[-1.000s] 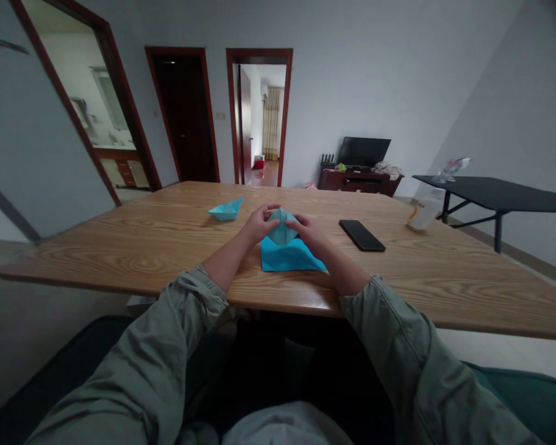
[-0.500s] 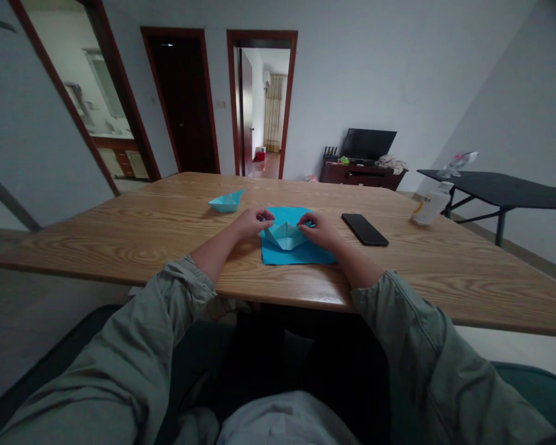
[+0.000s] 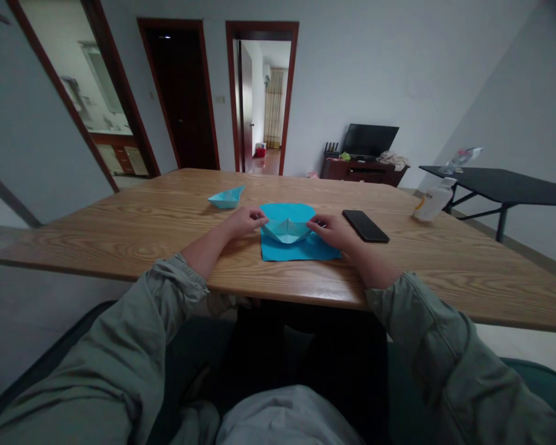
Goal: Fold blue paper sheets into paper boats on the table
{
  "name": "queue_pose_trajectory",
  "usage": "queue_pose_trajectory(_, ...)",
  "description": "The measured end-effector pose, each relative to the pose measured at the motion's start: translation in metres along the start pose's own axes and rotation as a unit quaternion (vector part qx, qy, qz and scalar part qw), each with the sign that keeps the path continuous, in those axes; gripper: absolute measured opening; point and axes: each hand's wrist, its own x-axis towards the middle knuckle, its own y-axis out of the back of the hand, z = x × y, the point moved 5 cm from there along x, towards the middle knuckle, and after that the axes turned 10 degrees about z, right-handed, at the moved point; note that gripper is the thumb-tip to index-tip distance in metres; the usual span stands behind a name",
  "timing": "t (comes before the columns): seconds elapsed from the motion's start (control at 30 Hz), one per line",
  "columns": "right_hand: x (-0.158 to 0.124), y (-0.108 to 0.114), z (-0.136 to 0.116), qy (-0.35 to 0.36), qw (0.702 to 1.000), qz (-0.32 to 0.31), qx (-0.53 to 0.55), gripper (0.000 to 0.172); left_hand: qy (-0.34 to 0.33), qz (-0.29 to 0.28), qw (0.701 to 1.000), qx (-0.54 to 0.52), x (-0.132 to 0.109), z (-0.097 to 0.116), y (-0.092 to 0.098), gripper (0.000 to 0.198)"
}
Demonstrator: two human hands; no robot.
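Observation:
A pale blue folded paper boat shape (image 3: 286,231) lies on a flat, brighter blue paper sheet (image 3: 301,251) in the middle of the wooden table (image 3: 167,241). I cannot tell whether the two are one piece. My left hand (image 3: 243,222) pinches the shape's left tip, and my right hand (image 3: 332,232) pinches its right tip. Part of the paper is hidden under my fingers. A small finished blue paper boat (image 3: 226,198) stands farther back, to the left of my left hand.
A black smartphone (image 3: 366,225) lies right of the paper, and a white plastic bottle (image 3: 433,201) lies near the table's right side. Beyond stand a black side table (image 3: 500,191) and a low cabinet with a monitor (image 3: 364,170). The table's near edge runs close to my body.
My hands have moved apart, pulling the folded shape wider and flatter. More of the blue sheet shows behind it. The view has tilted slightly downward.

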Motion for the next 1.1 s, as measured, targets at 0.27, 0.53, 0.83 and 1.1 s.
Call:
queue_pose_trajectory(0.27,-0.003,0.005,-0.02,0.118,0.991,0.021,-0.053,0.028,-0.025,-0.049,0.998,-0.037,-0.005,0.005,0.002,0.033)
queue_pose_trajectory(0.53,-0.009,0.0,-0.044,0.219,0.948,0.006,-0.229,0.02,0.016,-0.067,0.997,-0.023,-0.005,-0.003,-0.001,0.035)
queue_pose_trajectory(0.83,-0.018,-0.015,-0.066,0.252,0.929,-0.034,-0.269,0.035,0.02,-0.047,0.998,-0.024,-0.005,0.004,-0.001,0.03)
queue_pose_trajectory(1.1,-0.015,-0.022,-0.067,0.248,0.938,-0.018,-0.243,0.031,0.074,-0.002,0.98,-0.186,0.001,0.007,-0.002,0.032)
